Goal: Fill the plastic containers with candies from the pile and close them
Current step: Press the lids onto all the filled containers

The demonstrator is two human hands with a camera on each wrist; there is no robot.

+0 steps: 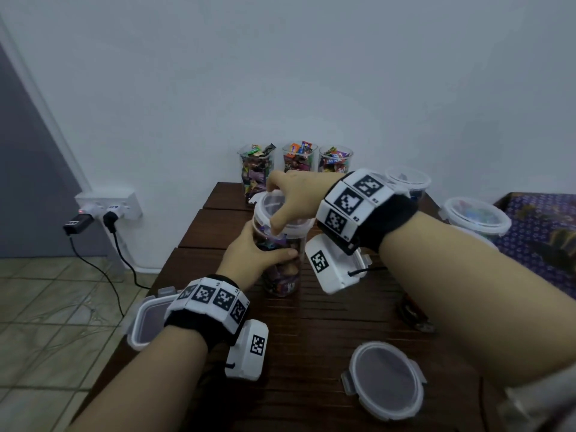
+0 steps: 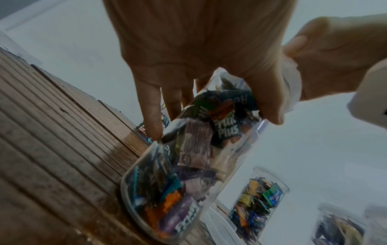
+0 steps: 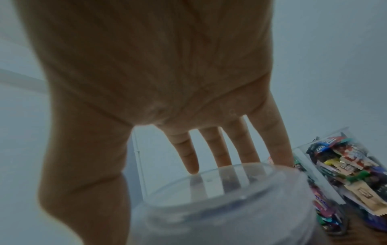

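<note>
A tall clear container point(image 1: 282, 275) packed with wrapped candies point(image 2: 201, 145) stands upright on the dark wooden table point(image 1: 311, 335). My left hand point(image 1: 265, 251) grips its upper wall, thumb on the near side and fingers point(image 2: 150, 116) round the far side. A clear round lid point(image 1: 269, 202) sits on its mouth. My right hand point(image 1: 282, 204) holds that lid from above: the thumb lies down the near rim and the fingers point(image 3: 211, 149) reach over the lid point(image 3: 220, 199) to its far rim, where the tips are hidden.
Three open candy-filled containers point(image 1: 299, 159) line the wall behind. Two closed lidded containers point(image 1: 475, 213) stand at the right by a purple cloth point(image 1: 545, 232). A loose round lid point(image 1: 385, 380) and a loose square lid point(image 1: 146, 319) lie near me. A wall socket with cables point(image 1: 106, 210) is left.
</note>
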